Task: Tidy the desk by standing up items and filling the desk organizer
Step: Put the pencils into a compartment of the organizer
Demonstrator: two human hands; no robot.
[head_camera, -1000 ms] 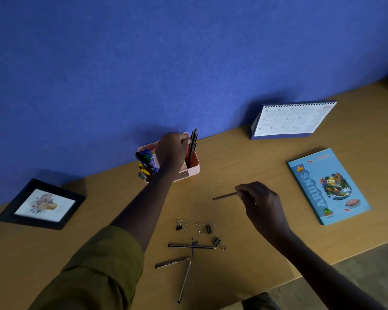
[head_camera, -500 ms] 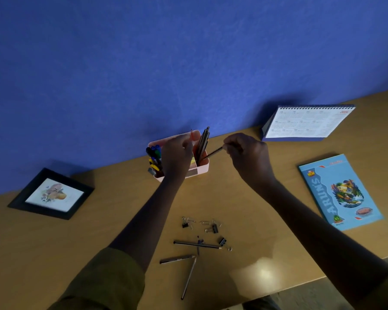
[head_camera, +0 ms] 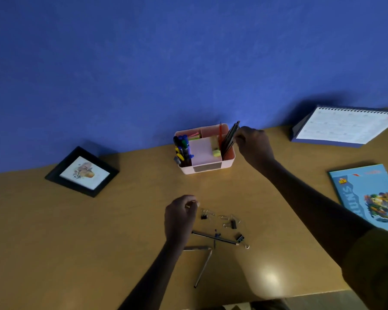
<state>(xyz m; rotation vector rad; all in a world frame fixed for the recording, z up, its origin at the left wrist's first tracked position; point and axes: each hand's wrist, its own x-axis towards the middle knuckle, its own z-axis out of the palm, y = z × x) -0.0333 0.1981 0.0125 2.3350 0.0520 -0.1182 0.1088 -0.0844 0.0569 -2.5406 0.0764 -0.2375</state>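
The pink desk organizer [head_camera: 207, 168] stands by the blue wall, with markers [head_camera: 183, 147] in its left slot, sticky notes in the middle and pencils [head_camera: 230, 138] in its right slot. My right hand [head_camera: 253, 143] is at the organizer's right side, fingertips on the standing pencils. My left hand [head_camera: 179, 214] hovers low over the desk with curled fingers, just left of loose binder clips [head_camera: 232, 223]. Three pencils [head_camera: 214, 237] lie on the desk near it. Whether the left hand holds anything I cannot tell.
A black picture frame [head_camera: 82, 172] lies flat at the left. A desk calendar [head_camera: 345, 126] stands at the back right. A blue notebook [head_camera: 370, 198] lies flat at the right. The desk's front edge [head_camera: 278, 297] runs along the bottom.
My right hand carried a pencil up to the organizer's right slot. My left hand left the organizer and came down to the loose clips and pencils.
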